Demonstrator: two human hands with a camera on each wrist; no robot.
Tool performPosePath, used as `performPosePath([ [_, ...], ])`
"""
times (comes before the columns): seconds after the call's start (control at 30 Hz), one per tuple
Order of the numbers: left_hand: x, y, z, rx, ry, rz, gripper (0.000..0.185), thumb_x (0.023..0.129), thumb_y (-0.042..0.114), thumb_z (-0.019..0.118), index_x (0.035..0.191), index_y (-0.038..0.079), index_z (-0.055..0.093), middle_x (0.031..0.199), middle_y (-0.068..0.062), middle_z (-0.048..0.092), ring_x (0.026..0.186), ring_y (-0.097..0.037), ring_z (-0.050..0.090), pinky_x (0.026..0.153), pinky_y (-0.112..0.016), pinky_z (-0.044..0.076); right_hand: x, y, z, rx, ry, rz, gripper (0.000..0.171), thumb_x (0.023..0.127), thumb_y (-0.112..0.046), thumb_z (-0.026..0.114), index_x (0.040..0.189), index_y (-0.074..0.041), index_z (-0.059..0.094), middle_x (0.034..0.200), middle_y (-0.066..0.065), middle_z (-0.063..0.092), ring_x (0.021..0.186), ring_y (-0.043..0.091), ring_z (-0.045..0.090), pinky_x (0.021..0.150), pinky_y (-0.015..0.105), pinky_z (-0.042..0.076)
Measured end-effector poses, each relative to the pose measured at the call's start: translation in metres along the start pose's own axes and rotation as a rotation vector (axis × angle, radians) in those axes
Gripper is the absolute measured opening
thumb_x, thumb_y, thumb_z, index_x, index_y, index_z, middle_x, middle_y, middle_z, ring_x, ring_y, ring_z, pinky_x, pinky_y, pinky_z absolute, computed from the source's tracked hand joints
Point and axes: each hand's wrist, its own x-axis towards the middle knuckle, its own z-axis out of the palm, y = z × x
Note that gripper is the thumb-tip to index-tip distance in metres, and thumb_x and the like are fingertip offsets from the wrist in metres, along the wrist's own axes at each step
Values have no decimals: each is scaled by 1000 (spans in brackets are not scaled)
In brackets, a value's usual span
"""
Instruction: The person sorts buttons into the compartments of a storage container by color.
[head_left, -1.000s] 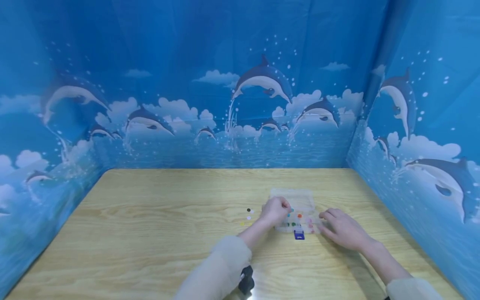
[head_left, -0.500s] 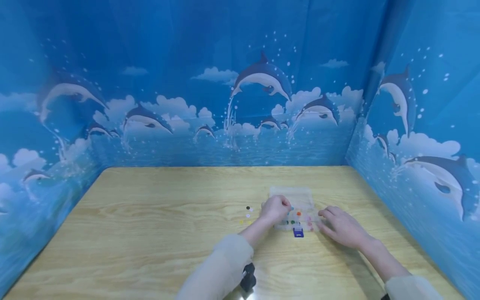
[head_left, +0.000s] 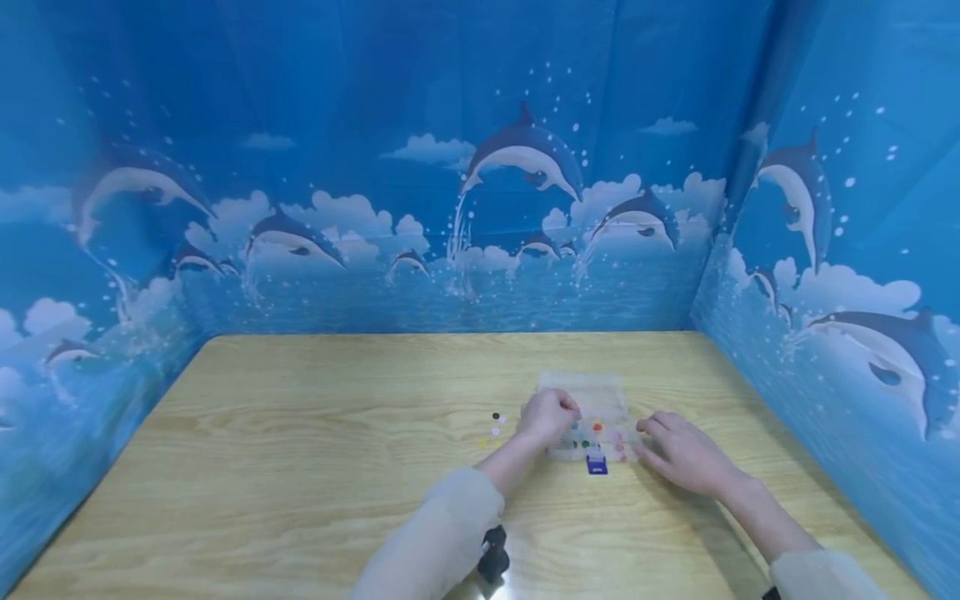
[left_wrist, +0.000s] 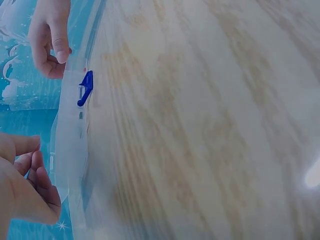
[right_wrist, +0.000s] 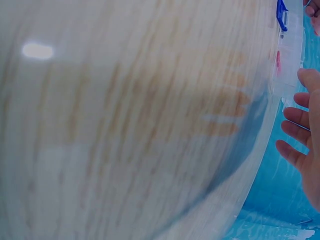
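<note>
A clear plastic box (head_left: 588,387) lies opened, its lid folded back and its blue latch (head_left: 597,467) facing the person. Inside are small coloured pieces resembling buttons: an orange one (head_left: 597,427), green ones (head_left: 586,444), pink ones (head_left: 619,442) and a teal one (head_left: 575,425). Over the box's left part is my left hand (head_left: 550,415), thumb and index fingertips brought together and other fingers curled; I cannot tell whether a small piece is between the tips. My right hand (head_left: 682,454) is at the box's right edge, fingers loosely spread, as the right wrist view shows.
Several loose pieces lie left of the box, among them a black one (head_left: 496,416), a white one (head_left: 496,432) and a yellow one (head_left: 483,443). The wooden table (head_left: 315,467) meets a blue dolphin-print curtain (head_left: 337,250) at its back and sides.
A teal piece showed at my left fingertips earlier; it no longer shows there. The left hand has shifted slightly left. My right hand stays at the box edge.
</note>
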Motion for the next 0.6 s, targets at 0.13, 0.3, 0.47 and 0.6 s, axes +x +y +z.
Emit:
performPosePath([
  [0.13,1,-3,-7,-12,7,19,4,84,11,65,84,14,67,77,6,60,72,-11,54,68,-28,47,0,0,0,5,-3,3,35,83,-23,67,106,2,60,98,13,59,90,29,57,81,47,47],
  [0.3,3,-8,-20,8,32,65,4,83,12,65,84,10,68,79,5,62,72,-10,55,65,-25,46,0,-1,-1,13,-19,19,35,83,-23,67,108,2,60,100,13,59,92,30,57,81,47,47],
  [0.47,3,-14,-32,10,50,80,4,82,12,66,82,9,68,78,3,62,68,-10,54,60,-24,44,1,-2,-2,9,-28,30,35,83,-23,67,108,2,61,101,13,59,93,30,57,81,47,47],
  [0.6,3,-19,-40,-8,44,64,4,84,11,64,83,8,66,77,2,61,65,-11,53,57,-23,43,1,-3,-2,5,-26,25,35,83,-23,67,107,2,61,101,14,59,93,31,57,82,47,46],
])
